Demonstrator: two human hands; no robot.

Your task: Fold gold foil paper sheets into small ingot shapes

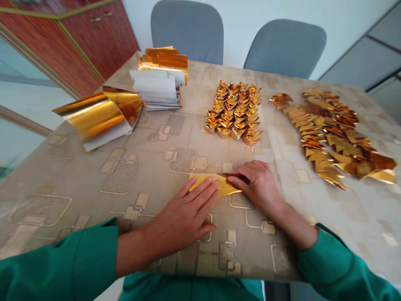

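Note:
A folded sheet of gold foil paper (224,187) lies on the patterned tablecloth in front of me. Flat on its left part rests my left hand (191,209), fingers stretched out and the thumb apart. My right hand (258,184) pinches the sheet's right end between thumb and fingers, where a darker folded edge shows. Beyond my hands stand rows of folded gold paper ingots (234,110), packed close together. To the right, curving lines of folded gold paper pieces (328,129) overlap one another.
At the back left is a stack of gold and white paper sheets (155,88). Nearer lie loose gold sheets (97,115), slightly curled. Two grey chairs (188,31) stand behind the table (78,179). A red wooden cabinet (97,46) is at the far left.

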